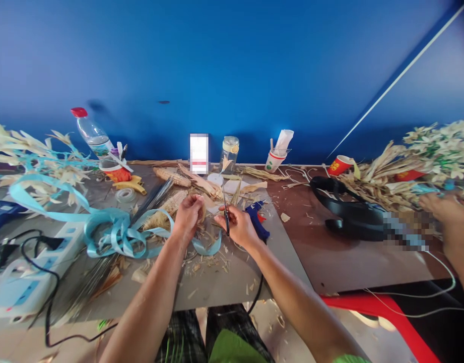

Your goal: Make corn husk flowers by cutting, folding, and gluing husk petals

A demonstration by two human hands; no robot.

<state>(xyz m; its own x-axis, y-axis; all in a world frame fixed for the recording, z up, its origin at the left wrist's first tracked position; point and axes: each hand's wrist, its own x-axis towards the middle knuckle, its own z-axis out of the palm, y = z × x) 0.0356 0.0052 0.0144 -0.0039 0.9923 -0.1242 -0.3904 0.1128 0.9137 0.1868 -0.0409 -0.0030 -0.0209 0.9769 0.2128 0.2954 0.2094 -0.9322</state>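
My right hand point(237, 225) is closed round a pair of scissors point(226, 214), with the blades pointing up and away from me. To its left, my left hand point(190, 216) is pinched on a small pale piece of corn husk point(203, 212), mostly hidden by the fingers. Corn cobs point(167, 209) lie just beyond and left of that hand. A light blue ribbon point(120, 234) is heaped in loops beside my left forearm, one end curling below my hands. Right of my right hand rests a blue glue gun point(257, 222). Husk scraps litter the table between and below my hands.
A power strip point(54, 267) with black cables and a bundle of thin wires point(91, 275) lie at left. Along the wall stand a bottle point(93, 131), a jar point(229, 154) and paper cups point(275, 160). A black headset-like strap point(347, 212) and another person's hand point(445, 206) are at right.
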